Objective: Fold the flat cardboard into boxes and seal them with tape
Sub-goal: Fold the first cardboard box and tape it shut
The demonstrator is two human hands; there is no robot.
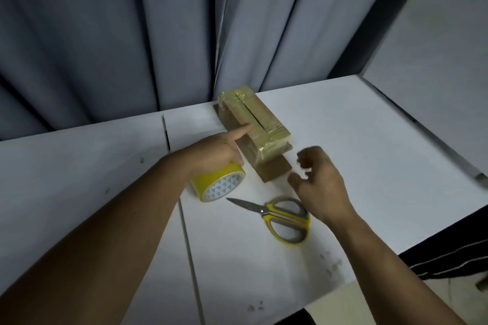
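Left hand point(211, 150): lower fingers curled round the yellow tape roll point(219, 182), which is on the white table point(369, 140); the index finger is straight, its tip touching the top of the taped cardboard box point(253, 124) just ahead of the grip. The box sits on flat cardboard point(274, 170). Right hand point(319, 185): motion-blurred, fingers loosely curled and apart, nothing seen in it, near the box's near end. Yellow-handled scissors point(285, 219) lie closed, partly under this hand.
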